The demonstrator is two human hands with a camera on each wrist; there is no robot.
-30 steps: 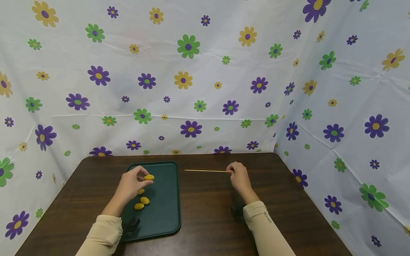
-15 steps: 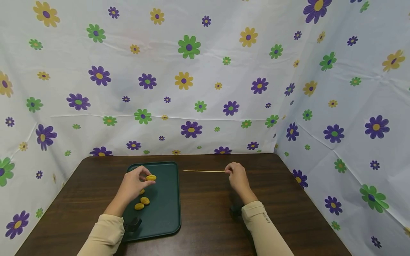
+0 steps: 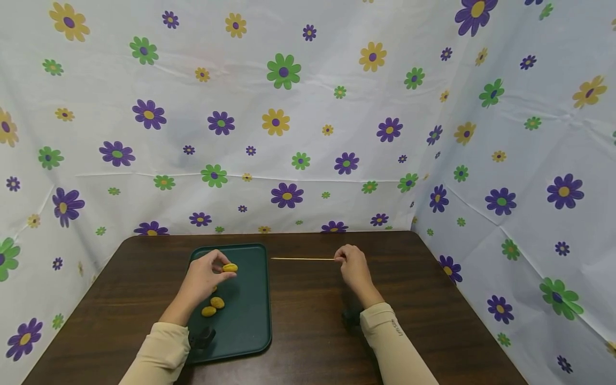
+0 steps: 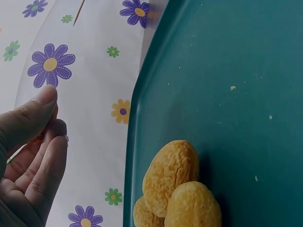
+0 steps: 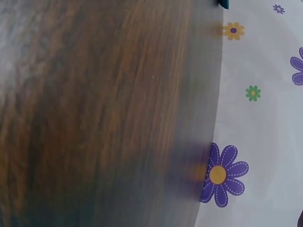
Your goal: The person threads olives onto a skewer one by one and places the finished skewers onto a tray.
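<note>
Between thumb and fingers, my left hand (image 3: 202,275) pinches a small wrinkled yellow oval fruit (image 3: 230,268) above the dark green tray (image 3: 250,321). My fingers mostly hide this fruit in the left wrist view. Across the table, my right hand (image 3: 355,268) pinches one end of a thin wooden skewer (image 3: 303,259), held level with its free end directed left at the fruit. The skewer's pointed tip (image 4: 75,21) shows at the top of the left wrist view, apart from the fruit. On the tray lie three similar yellow fruits (image 4: 171,172), clustered together.
The tray rests on the left part of a dark brown wooden table (image 3: 308,326). Behind and to the right hangs a white flower-patterned cloth (image 3: 308,144). Pale crumbs (image 4: 233,88) dot the tray. The right wrist view shows table (image 5: 94,94) and cloth.
My right hand has shifted slightly left with the skewer, and my left hand slightly right with the fruit. The gap between skewer tip and fruit has narrowed. The fruits on the tray stay put.
</note>
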